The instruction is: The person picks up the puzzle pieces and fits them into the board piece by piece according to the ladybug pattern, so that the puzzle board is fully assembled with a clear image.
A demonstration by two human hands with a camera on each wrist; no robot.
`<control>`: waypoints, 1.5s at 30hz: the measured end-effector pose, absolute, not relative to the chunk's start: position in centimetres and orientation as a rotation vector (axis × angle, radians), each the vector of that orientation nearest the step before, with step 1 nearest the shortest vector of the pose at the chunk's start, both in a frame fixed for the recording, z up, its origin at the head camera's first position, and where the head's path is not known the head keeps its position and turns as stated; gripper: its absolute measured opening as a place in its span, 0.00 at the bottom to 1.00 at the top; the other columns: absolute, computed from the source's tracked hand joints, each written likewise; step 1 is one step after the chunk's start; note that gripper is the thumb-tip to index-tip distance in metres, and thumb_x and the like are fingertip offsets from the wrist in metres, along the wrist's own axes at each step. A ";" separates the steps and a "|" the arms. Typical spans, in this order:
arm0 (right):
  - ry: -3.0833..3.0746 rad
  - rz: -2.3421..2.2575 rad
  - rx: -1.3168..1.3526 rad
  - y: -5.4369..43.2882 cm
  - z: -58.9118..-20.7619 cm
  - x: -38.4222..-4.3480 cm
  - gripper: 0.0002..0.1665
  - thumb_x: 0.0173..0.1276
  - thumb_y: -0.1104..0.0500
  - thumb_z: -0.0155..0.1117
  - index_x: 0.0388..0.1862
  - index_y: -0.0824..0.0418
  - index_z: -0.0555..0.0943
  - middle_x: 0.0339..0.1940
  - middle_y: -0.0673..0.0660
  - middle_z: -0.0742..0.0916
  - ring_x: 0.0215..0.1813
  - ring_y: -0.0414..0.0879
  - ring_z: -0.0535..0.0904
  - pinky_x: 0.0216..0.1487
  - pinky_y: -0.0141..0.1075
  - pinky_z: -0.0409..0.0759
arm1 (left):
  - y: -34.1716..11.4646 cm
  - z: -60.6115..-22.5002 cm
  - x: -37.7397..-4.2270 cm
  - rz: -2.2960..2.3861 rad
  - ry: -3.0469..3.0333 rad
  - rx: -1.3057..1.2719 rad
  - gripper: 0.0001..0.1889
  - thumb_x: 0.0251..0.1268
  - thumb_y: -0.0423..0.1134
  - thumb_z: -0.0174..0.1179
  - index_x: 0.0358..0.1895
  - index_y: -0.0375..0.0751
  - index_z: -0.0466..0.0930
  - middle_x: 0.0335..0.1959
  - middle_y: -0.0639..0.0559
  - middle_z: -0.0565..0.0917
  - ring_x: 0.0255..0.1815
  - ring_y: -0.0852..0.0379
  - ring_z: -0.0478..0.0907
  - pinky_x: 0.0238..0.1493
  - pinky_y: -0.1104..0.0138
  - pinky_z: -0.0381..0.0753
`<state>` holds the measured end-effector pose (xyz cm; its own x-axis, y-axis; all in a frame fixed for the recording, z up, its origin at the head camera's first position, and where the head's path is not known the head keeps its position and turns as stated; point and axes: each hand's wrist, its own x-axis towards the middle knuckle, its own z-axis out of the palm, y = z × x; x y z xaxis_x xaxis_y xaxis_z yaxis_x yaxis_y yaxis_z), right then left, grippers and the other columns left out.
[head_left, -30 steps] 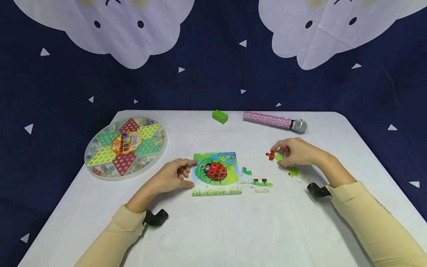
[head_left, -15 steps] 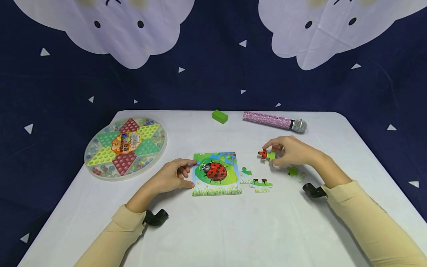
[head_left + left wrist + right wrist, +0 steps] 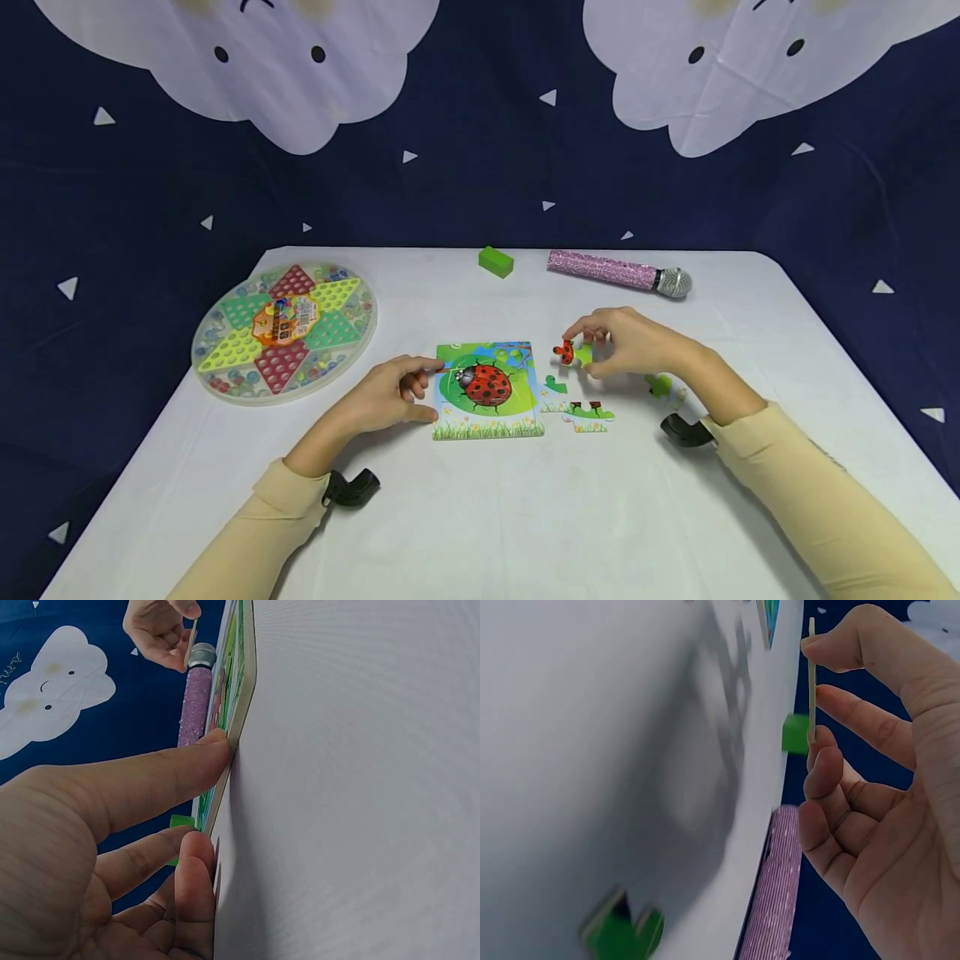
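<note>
A square board with a ladybug picture (image 3: 487, 386) lies flat on the white table. My left hand (image 3: 382, 396) touches its left edge with thumb and index fingertips; the left wrist view shows the thumb against the board's side. Between thumb and fingers, my right hand (image 3: 633, 343) pinches a red and green jigsaw piece (image 3: 566, 353) above the table, to the right of the board. In the right wrist view that jigsaw piece (image 3: 812, 682) appears edge-on. Two grass-patterned pieces (image 3: 588, 418) lie right beside the board. Another green piece (image 3: 660, 385) is partly hidden by the right wrist.
A round Chinese checkers set (image 3: 351, 332) with marbles sits at the left. Along the back lie a green block (image 3: 496, 262) and a pink glittery microphone (image 3: 603, 269). Behind the table hangs a dark blue cloth (image 3: 480, 183) with clouds.
My right hand has carried the red and green jigsaw piece leftward, closer to the board. My left hand stays at the board's edge.
</note>
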<state>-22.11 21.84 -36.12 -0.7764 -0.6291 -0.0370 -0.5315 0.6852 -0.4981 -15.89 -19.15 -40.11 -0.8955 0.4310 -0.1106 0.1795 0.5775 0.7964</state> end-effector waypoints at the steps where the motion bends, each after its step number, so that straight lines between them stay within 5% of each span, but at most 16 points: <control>1: 2.690 -0.695 -0.957 21.6 -36.2 -22.1 0.32 0.55 0.58 0.78 0.63 0.51 0.88 0.44 0.48 0.88 0.47 0.45 0.80 0.51 0.44 0.79 | -19.1 -40.1 -15.9 1.223 2.518 0.501 0.38 0.56 0.32 0.82 0.73 0.36 0.78 0.44 0.47 0.78 0.39 0.54 0.72 0.40 0.70 0.74; 24: 2.478 -0.640 -1.162 14.3 -36.9 -21.0 0.27 0.61 0.56 0.79 0.61 0.54 0.89 0.43 0.50 0.85 0.45 0.43 0.78 0.49 0.38 0.80 | -18.9 -40.0 -15.8 1.218 2.542 0.529 0.38 0.54 0.32 0.82 0.72 0.35 0.79 0.43 0.47 0.79 0.39 0.55 0.73 0.40 0.71 0.75; 45: 2.463 -0.579 -1.185 13.3 -37.5 -21.6 0.26 0.60 0.56 0.80 0.59 0.52 0.90 0.43 0.48 0.85 0.45 0.41 0.76 0.48 0.37 0.78 | -19.0 -40.0 -15.8 1.237 2.528 0.507 0.38 0.54 0.32 0.82 0.72 0.36 0.79 0.43 0.47 0.78 0.39 0.55 0.73 0.39 0.71 0.74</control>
<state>-21.63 13.26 -37.45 -0.5908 -0.7963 -0.1300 -0.6550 0.5675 -0.4989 -15.81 -18.99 -39.98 -0.8988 0.4277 -0.0959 0.1867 0.5717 0.7990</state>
